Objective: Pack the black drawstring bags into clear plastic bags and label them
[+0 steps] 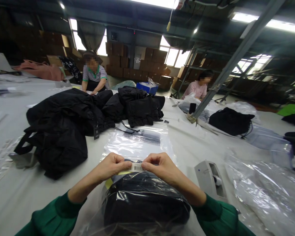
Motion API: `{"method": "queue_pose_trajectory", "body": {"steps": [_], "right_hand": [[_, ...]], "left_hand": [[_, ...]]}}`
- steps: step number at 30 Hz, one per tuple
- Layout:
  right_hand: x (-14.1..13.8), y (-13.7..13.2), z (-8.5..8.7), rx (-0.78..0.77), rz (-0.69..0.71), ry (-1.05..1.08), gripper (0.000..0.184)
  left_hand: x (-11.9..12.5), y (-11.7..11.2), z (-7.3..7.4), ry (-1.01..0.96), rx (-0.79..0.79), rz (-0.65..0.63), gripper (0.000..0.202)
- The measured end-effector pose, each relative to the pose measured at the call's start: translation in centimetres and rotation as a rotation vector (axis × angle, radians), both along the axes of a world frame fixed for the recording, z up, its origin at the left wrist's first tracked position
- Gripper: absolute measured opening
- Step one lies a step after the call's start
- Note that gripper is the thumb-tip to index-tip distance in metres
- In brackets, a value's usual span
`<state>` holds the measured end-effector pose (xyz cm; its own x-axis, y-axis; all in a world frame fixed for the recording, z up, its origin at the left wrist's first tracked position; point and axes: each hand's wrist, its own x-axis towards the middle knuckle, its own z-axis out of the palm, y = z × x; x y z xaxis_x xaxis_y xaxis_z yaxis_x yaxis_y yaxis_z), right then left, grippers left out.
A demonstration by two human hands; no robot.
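Observation:
A small white barcode label (pixel 137 167) is stretched between my two hands. My left hand (pixel 113 166) pinches its left end between thumb and finger, and my right hand (pixel 159 166) pinches the right end the same way. Just below lies a folded black item (pixel 147 200) in a clear plastic bag. Whether the label touches the bag's plastic, I cannot tell. Something yellow (pixel 109 183) shows at the bag's upper left edge. Beyond my hands, a flat clear bag with printed text (pixel 144 136) rests on the white table.
Black drawstring bags (pixel 71 111) are heaped ahead and to the left, one with a hanging tag (pixel 96 132). On the right are a grey dispenser (pixel 210 178), loose clear bags (pixel 265 193) and a slanted metal post (pixel 236 59). Two people (pixel 94 77) work across the table.

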<state>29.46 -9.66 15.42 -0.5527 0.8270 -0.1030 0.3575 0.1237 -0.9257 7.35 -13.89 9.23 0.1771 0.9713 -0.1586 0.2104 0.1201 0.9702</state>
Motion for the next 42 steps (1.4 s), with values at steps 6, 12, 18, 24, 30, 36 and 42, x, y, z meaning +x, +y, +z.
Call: {"method": "queue_pose_trajectory", "body": {"steps": [6,12,18,24,30,36,42], "right_hand": [[-0.1,0.1,-1.1,-0.099,-0.05,0.052,0.021],[0.3,0.5,-2.1,-0.141,-0.076,0.051,0.023],[1.4,0.9,-3.3,-0.127,-0.106,0.035,0.022],[2.6,1.5,-4.7,-0.143,-0.105,0.007,0.021],[2.8,2.4,-6.0,-0.331,-0.168,0.19,0.028],[5.6,3.4,-9.4,-0.613,-0.403,0.284,0.03],[9.4,4.3,-10.7,-0.608,-0.548,0.195,0.028]], "left_hand": [[-0.5,0.1,-0.8,-0.016,-0.036,-0.001,0.062],[-1.8,0.4,-1.4,-0.003,-0.045,0.053,0.061],[-5.8,1.8,-3.0,0.283,0.062,0.285,0.064],[-9.6,3.6,-6.3,1.034,0.162,0.254,0.044],[-2.1,3.9,-2.7,0.672,0.434,-0.022,0.042],[4.8,2.9,-2.0,0.458,0.335,-0.42,0.038],[3.8,2.1,-4.4,0.575,0.207,-0.429,0.049]]}}
